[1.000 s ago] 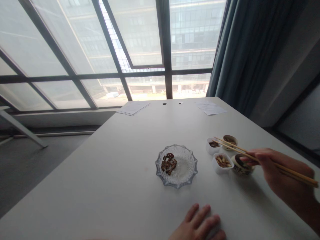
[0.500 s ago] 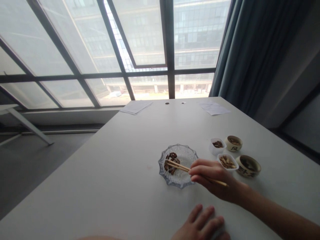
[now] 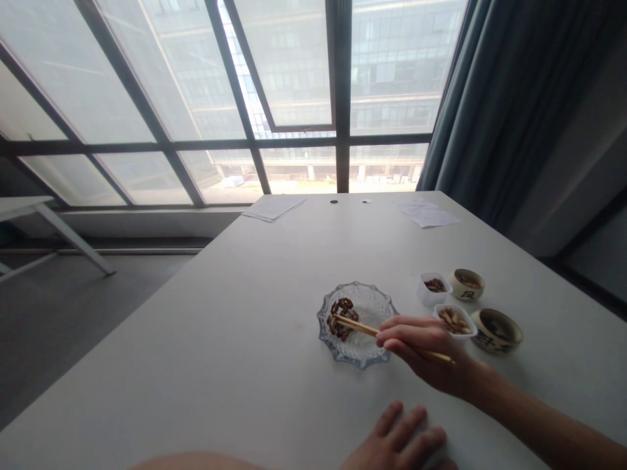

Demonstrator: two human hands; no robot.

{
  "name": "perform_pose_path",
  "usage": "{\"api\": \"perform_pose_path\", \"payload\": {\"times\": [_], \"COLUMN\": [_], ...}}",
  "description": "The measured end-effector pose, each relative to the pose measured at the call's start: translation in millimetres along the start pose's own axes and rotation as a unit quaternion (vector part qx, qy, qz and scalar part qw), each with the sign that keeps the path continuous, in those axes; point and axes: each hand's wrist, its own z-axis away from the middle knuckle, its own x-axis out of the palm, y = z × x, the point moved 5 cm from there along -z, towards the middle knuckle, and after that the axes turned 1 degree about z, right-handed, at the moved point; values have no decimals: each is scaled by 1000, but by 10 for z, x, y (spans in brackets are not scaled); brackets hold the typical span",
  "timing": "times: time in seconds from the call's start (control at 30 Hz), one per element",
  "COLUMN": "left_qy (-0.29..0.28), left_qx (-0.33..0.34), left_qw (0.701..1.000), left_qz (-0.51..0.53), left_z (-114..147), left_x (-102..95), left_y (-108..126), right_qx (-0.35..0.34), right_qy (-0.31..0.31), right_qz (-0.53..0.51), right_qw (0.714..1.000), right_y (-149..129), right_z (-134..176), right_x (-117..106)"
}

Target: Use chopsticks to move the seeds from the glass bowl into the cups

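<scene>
since a second ago the right hand (image 3: 426,352) has swung over from the small containers to the glass dish (image 3: 372,307), bringing the wooden chopsticks (image 3: 362,328) along. on my feed it is grasping them, its fingers just over the dish's right rim. the tips reach in among the dark brown pieces (image 3: 345,314), which lie bunched in the left part of the dish; from where i sit i cannot tell whether a piece is pinched between them. the left hand (image 3: 394,440) is released, fingers loosely spread and holding nothing i can see, on the worktop (image 3: 220,339) in front of the dish and a little to its right.

to the right of the dish i count four small containers close together: a plastic cup of dark pieces (image 3: 430,298), a plastic cup of paler pieces (image 3: 460,335) nearer me, and, farther right than these, a smaller cream bowl (image 3: 473,294) and a larger cream bowl (image 3: 507,346), both with dark characters on the wall. well beyond the dish i see paper sheets (image 3: 274,208) to its left and another paper (image 3: 428,213) to its right.
</scene>
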Motion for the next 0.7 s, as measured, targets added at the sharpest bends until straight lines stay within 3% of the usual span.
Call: {"api": "perform_pose_path", "payload": {"times": [0.17,0.3,0.4,0.57,0.7], "left_qy": [9,23,8,-35,0], "left_qx": [-5,-12,-4,7,-4], "left_qw": [1000,1000,1000,999,1000], "left_qz": [8,16,16,17,19], "left_z": [-48,-61,-49,-30,-44], "left_x": [-78,-125,-119,-55,-86], "left_y": [-29,-59,-60,-36,-41], "right_qx": [-10,48,114,164,180], "right_qy": [70,187,247,248,256], "right_qz": [105,184,244,281,258], "right_qw": [992,964,931,912,914], "right_y": [-176,-244,-227,-211,-253], "right_z": [184,462,660,750,637], "right_x": [-456,-1018,-1322,-1440,-1340]}}
